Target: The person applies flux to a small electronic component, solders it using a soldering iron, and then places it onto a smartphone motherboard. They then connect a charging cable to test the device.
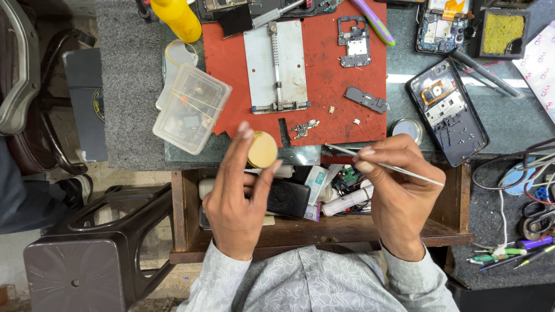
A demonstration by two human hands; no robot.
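My left hand (236,196) holds a small round yellowish tin (262,149) between thumb and fingers, above the open drawer at the bench's front edge. My right hand (394,190) grips thin metal tweezers (404,171), their tip pointing left toward the tin. Just beyond the hands, a small circuit board (304,127) lies on the red work mat (335,86). An opened black phone (446,111) with exposed insides rests to the right of the mat.
A metal board holder (276,65), a phone frame part (354,41) and a dark module (366,99) lie on the mat. Clear plastic boxes (191,107) and a yellow bottle (176,17) stand left. The open wooden drawer (445,219) holds tubes and clutter. A dark stool (92,254) stands lower left.
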